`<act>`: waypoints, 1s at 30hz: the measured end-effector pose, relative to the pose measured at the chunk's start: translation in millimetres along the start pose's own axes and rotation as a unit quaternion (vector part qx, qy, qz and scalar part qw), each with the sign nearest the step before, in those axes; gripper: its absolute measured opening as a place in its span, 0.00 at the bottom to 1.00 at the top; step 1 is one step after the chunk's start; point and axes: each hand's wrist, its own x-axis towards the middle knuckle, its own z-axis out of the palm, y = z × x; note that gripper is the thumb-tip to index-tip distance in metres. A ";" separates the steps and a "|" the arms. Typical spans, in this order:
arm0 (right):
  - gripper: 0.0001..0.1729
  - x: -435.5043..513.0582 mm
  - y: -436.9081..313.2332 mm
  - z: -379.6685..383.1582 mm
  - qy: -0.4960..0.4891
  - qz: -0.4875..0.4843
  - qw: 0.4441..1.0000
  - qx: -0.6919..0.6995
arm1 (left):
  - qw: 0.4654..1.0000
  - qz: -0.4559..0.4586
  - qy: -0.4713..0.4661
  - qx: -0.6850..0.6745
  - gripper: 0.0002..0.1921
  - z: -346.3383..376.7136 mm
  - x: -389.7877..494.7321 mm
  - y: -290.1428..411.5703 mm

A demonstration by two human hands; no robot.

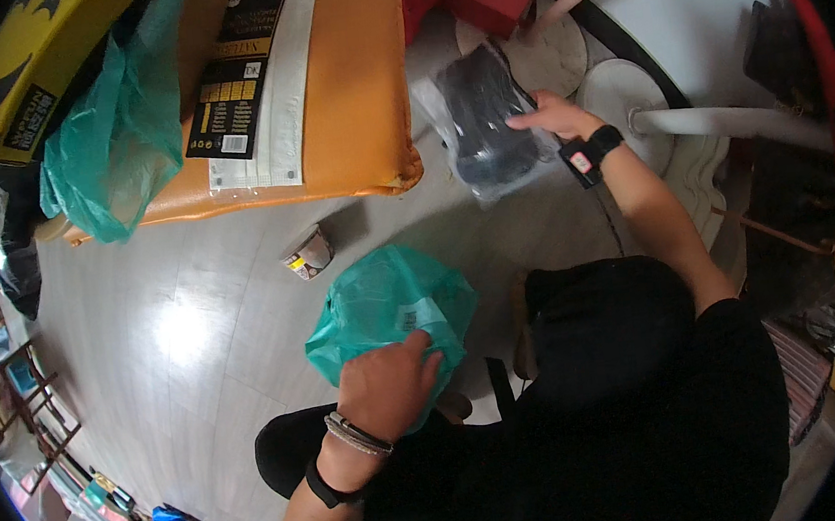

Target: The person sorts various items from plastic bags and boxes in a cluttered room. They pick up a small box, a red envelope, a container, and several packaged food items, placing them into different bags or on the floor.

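Note:
My left hand (pixel 387 380) grips a green plastic bag (pixel 390 286) in front of my knees, fingers bunched on its near side. A small white label (pixel 421 319) with print shows on the bag beside my fingertips. Out to the right, my right hand (pixel 558 115) pinches the edge of a transparent plastic package (pixel 487 122) with something dark folded inside. The package hangs off the right side of the orange padded seat (pixel 357 100). What the green bag contains cannot be made out.
On the orange seat lie a printed black card (pixel 235 90) and a white plastic sleeve (pixel 289 99). Another green bag (pixel 113 154) droops beside a yellow box (pixel 23 80). A paper cup (pixel 309 252) is on the floor. White round bases (pixel 624 101) with poles are at right.

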 end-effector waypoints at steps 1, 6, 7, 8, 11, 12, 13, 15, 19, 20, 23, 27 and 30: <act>0.28 -9.1 -7.8 -8.9 -0.047 0.003 0.998 -0.049 | 1.000 0.000 0.003 0.000 0.12 -0.2 -0.6 0.5; 0.32 -43.6 -24.8 -56.9 -0.002 0.151 0.899 -0.411 | 0.999 0.023 0.026 0.013 0.13 2.1 -2.7 0.6; 0.33 -43.0 -25.3 -61.2 0.030 0.166 0.901 -0.400 | 0.999 0.028 0.028 0.010 0.13 3.0 -2.8 0.5; 0.33 -36.1 -26.8 -62.1 0.084 0.058 0.930 -0.354 | 0.999 0.027 0.024 0.011 0.13 3.9 -2.5 0.4; 0.36 10.1 -40.0 -52.3 0.233 -0.115 0.932 -0.254 | 0.999 0.035 0.028 0.012 0.13 5.6 0.9 0.8; 0.37 29.9 -48.0 -49.7 0.279 -0.145 0.920 -0.234 | 0.999 0.038 0.030 0.012 0.13 5.5 2.4 1.2; 0.42 48.9 -56.4 -49.3 0.333 -0.175 0.875 -0.304 | 0.999 0.041 0.028 0.012 0.14 5.2 4.0 1.7; 0.49 78.4 -63.0 -45.4 0.392 -0.122 0.828 -0.381 | 0.999 0.046 0.023 0.013 0.15 4.3 6.4 3.6; 0.61 125.6 -58.5 -52.2 0.401 0.022 0.835 -0.375 | 0.999 0.048 0.006 0.014 0.20 1.6 9.9 7.9; 0.62 130.7 -55.1 -58.0 0.402 -0.019 0.857 -0.322 | 0.999 0.046 -0.001 0.011 0.21 1.7 10.5 8.7; 0.64 129.8 -49.0 -61.8 0.424 -0.117 0.870 -0.224 | 0.999 0.039 -0.007 0.006 0.23 3.1 11.4 9.0; 0.62 93.8 -77.7 -40.7 0.375 -0.109 0.896 -0.212 | 0.999 0.023 -0.025 -0.001 0.23 4.4 13.6 6.6; 0.56 51.8 -114.1 -10.2 0.417 -0.124 0.849 -0.301 | 0.999 0.024 -0.035 -0.001 0.23 1.8 16.6 7.4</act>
